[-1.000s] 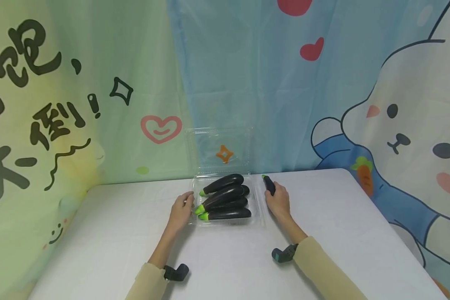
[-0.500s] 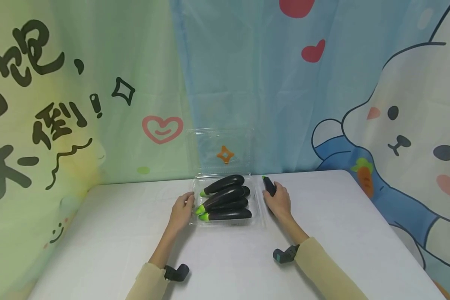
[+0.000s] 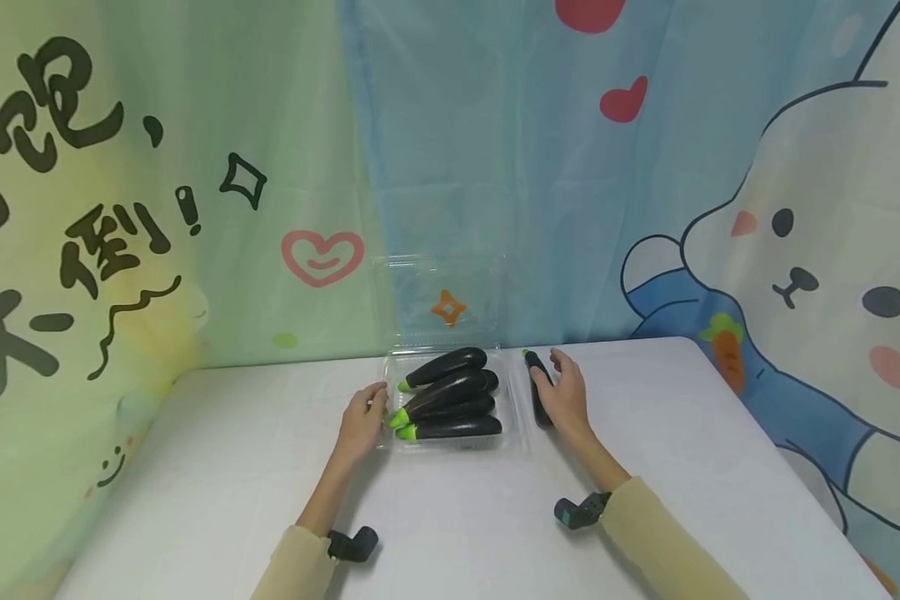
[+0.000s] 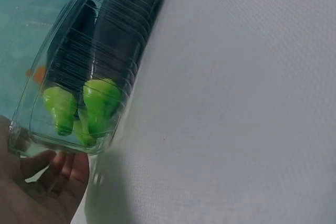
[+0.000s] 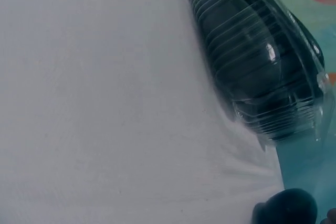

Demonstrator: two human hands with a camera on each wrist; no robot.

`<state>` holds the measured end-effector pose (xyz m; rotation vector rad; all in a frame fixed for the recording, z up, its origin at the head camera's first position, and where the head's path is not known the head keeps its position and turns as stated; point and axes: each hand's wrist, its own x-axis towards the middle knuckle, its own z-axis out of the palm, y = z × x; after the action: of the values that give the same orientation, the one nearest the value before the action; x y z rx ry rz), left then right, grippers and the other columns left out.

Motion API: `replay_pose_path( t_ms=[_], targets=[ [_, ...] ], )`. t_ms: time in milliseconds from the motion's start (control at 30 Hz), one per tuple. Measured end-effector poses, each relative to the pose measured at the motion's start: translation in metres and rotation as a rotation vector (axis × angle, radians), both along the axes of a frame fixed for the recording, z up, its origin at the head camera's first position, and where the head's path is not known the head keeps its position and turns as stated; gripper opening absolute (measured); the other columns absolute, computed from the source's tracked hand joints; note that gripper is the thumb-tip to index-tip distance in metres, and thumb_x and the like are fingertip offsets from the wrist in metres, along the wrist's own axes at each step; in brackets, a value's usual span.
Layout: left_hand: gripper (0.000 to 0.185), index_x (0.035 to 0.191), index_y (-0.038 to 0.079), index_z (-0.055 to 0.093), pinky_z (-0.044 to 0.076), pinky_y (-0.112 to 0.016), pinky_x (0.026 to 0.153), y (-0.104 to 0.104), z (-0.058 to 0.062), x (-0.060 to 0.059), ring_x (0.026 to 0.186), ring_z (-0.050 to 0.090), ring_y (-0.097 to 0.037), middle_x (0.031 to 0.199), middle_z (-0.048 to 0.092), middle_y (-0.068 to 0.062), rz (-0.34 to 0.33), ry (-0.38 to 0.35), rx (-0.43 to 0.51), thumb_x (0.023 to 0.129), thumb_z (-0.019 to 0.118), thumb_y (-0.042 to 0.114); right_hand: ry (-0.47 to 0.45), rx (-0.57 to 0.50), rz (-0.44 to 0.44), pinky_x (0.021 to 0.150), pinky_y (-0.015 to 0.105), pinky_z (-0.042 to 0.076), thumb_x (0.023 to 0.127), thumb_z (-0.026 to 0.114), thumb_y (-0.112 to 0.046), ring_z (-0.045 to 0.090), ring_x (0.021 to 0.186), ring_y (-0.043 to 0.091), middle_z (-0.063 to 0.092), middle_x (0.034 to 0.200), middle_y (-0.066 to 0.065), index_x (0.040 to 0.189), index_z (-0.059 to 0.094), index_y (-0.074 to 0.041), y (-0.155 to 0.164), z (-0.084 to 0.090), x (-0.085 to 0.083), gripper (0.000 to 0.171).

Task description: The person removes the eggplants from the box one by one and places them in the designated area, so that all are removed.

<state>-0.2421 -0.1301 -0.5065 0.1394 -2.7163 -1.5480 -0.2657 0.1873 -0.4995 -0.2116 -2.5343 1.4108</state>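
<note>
Several dark eggplants with green stem ends (image 3: 450,393) lie piled in a clear plastic clamshell box (image 3: 453,445), its lid (image 3: 450,260) standing up at the back. At the box's left edge my left hand (image 3: 362,421) grips the rim; the left wrist view shows its fingers (image 4: 71,174) at the box's end wall. One smaller eggplant (image 3: 537,402) lies on the table just right of the box. My right hand (image 3: 567,398) is beside it, fingers spread and thumb right over its side. The right wrist view catches only this eggplant's end (image 5: 289,206).
A white-covered table (image 3: 450,525) bears everything. Close behind its far edge hangs a printed curtain (image 3: 547,208), with the raised lid in front of it. A dark wrist camera (image 3: 581,511) sits on the right wrist, another (image 3: 354,545) on the left.
My right hand has let go of the small eggplant, spread its fingers and shifted slightly right; more of the eggplant shows. The left hand and the box have stayed put.
</note>
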Motion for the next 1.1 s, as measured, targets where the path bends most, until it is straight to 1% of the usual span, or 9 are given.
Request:
replay_pose_path(
  t_ms=[167, 333, 400, 567, 767, 933, 1100],
  targets=[
    [0.047, 0.138, 0.006, 0.051, 0.055, -0.036, 0.085, -0.001, 0.0, 0.0, 0.108, 0.06, -0.027, 0.121, 0.059, -0.014, 0.002, 0.013, -0.001, 0.104, 0.036, 0.034, 0.024, 0.016, 0.051, 0.113, 0.05, 0.034, 0.097, 0.054, -0.024, 0.042, 0.133, 0.036, 0.044, 0.144, 0.021, 0.145, 0.037, -0.001, -0.004, 0.009, 0.006, 0.056],
    [0.048, 0.136, 0.002, 0.052, 0.056, -0.034, 0.08, 0.0, -0.001, 0.001, 0.104, 0.061, -0.027, 0.116, 0.059, -0.016, 0.002, 0.049, -0.013, 0.104, 0.035, 0.033, 0.084, 0.024, 0.158, 0.114, 0.049, 0.033, 0.097, 0.054, -0.018, 0.044, 0.133, 0.036, 0.045, 0.142, 0.021, 0.144, 0.039, 0.0, -0.015, 0.021, 0.016, 0.053],
    [0.048, 0.136, 0.001, 0.051, 0.056, -0.034, 0.079, 0.0, -0.001, 0.0, 0.105, 0.061, -0.027, 0.116, 0.059, -0.016, 0.006, 0.052, -0.015, 0.104, 0.035, 0.033, 0.109, 0.006, 0.212, 0.114, 0.048, 0.035, 0.097, 0.055, -0.017, 0.046, 0.132, 0.035, 0.048, 0.141, 0.02, 0.143, 0.041, -0.001, -0.02, 0.025, 0.019, 0.051],
    [0.048, 0.139, 0.005, 0.05, 0.055, -0.039, 0.087, 0.0, -0.002, 0.0, 0.111, 0.06, -0.028, 0.122, 0.058, -0.015, 0.009, 0.008, 0.011, 0.104, 0.036, 0.034, 0.134, -0.073, 0.306, 0.111, 0.049, 0.04, 0.096, 0.058, -0.014, 0.052, 0.128, 0.034, 0.055, 0.137, 0.018, 0.139, 0.047, -0.003, -0.031, 0.033, 0.025, 0.046],
    [0.047, 0.14, 0.006, 0.049, 0.055, -0.038, 0.087, 0.0, -0.001, 0.0, 0.111, 0.06, -0.026, 0.122, 0.059, -0.014, 0.007, -0.011, 0.009, 0.104, 0.037, 0.035, 0.118, -0.131, 0.354, 0.111, 0.049, 0.04, 0.096, 0.059, -0.014, 0.051, 0.128, 0.033, 0.055, 0.136, 0.018, 0.139, 0.048, -0.005, -0.037, 0.038, 0.028, 0.045],
    [0.048, 0.14, 0.007, 0.049, 0.055, -0.038, 0.087, 0.0, 0.0, -0.001, 0.11, 0.06, -0.026, 0.121, 0.059, -0.013, 0.009, -0.011, 0.017, 0.104, 0.036, 0.035, 0.119, -0.119, 0.38, 0.11, 0.047, 0.042, 0.096, 0.06, -0.018, 0.053, 0.127, 0.031, 0.057, 0.135, 0.016, 0.139, 0.049, -0.006, -0.04, 0.04, 0.03, 0.045],
    [0.048, 0.139, 0.006, 0.05, 0.055, -0.037, 0.085, 0.001, 0.0, -0.001, 0.109, 0.06, -0.027, 0.121, 0.059, -0.014, 0.007, -0.01, 0.011, 0.104, 0.036, 0.035, 0.126, -0.101, 0.408, 0.109, 0.047, 0.042, 0.096, 0.06, -0.016, 0.053, 0.127, 0.032, 0.057, 0.134, 0.017, 0.137, 0.05, -0.004, -0.044, 0.042, 0.033, 0.044]
  ],
)
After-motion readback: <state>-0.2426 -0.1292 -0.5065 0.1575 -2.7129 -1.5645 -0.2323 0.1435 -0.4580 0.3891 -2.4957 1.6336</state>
